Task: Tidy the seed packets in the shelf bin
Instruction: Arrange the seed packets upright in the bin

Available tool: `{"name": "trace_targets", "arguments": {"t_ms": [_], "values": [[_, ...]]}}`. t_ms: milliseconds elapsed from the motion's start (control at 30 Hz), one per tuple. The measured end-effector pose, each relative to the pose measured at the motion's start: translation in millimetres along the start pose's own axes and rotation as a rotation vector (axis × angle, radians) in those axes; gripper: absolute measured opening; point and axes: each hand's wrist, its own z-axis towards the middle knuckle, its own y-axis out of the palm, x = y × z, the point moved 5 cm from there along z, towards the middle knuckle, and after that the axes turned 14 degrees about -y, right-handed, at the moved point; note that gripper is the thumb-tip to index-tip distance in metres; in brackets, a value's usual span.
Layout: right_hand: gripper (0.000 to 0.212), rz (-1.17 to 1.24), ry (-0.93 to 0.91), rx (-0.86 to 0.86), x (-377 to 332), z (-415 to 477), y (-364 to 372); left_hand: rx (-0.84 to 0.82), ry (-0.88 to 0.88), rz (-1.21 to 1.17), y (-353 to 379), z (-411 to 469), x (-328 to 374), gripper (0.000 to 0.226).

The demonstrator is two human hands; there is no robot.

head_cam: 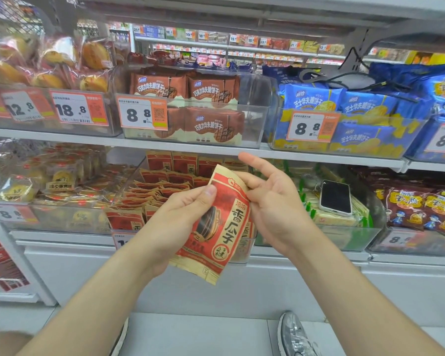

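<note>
Head view is showing a red-and-tan paper sunflower-seed packet (222, 227) being held tilted in front of the clear plastic shelf bin (125, 187), which is holding more matching packets (162, 192). The left hand (183, 217) is gripping its left side, thumb on the front. The right hand (270, 204) is pinching its upper right edge, index finger straight. A white smartphone (335, 197) is lying in the bin to the right.

Both hands are on one red seed packet (216, 222), held tilted in front of the clear shelf bin (118, 199). The left hand (183, 214) grips its left side, thumb on the front. The right hand (270, 201) pinches the upper right edge, index finger sticking out. A phone (335, 197) lies on the goods in the next bin to the right.
</note>
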Motion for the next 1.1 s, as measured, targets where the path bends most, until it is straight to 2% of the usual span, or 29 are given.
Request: {"name": "trace_targets", "arguments": {"t_ms": [133, 233, 300, 433, 500, 567, 633, 700, 900, 1000, 1100], "values": [[0.051, 0.011, -0.018, 0.020, -0.4, 0.2, -1.1, 0.016, -0.044, -0.072, -0.4, -1.5, 1.0, 0.040], [0.049, -0.025, -0.033, 0.054, 2.4, 1.2, -4.9, 0.104, -0.060, -0.219, -8.8, 2.3, 1.9, 0.042], [0.051, -0.134, 0.041, -0.030, 7.5, -1.7, -4.9, 0.223, -0.051, -0.323, -18.7, 5.5, 2.1, 0.046], [0.031, -0.372, 0.248, -0.318, 22.9, -19.4, 9.9, 0.369, -0.007, -0.483, -29.8, 7.1, 4.8, 0.056], [0.027, -0.374, 0.230, -0.305, 26.4, -20.8, 14.4, 0.408, 0.011, -0.400, -31.8, 6.1, 7.8, 0.057], [0.026, -0.351, 0.177, -0.215, 24.6, -16.9, 12.1, 0.443, 0.074, -0.166, -35.2, 4.7, 13.1, 0.058], [0.025, -0.322, 0.138, -0.145, 20.7, -13.0, 7.3, 0.420, 0.138, 0.053, -34.9, 3.0, 16.3, 0.061], [0.025, -0.291, 0.142, -0.137, 18.4, -12.5, 5.5, 0.395, 0.150, 0.145, -36.5, 3.0, 14.4, 0.063], [0.024, -0.232, 0.166, -0.142, 17.1, -13.8, 9.7, 0.347, 0.095, 0.044, -43.2, 10.0, 5.4, 0.068], [0.022, -0.250, 0.162, -0.138, 18.5, -13.4, 9.9, 0.352, 0.102, 0.108, -42.0, 12.1, 4.7, 0.063], [0.021, -0.225, 0.162, -0.079, 21.8, -11.9, 7.3, 0.248, 0.124, 0.082, -39.1, 12.0, 7.2, 0.053]]}}
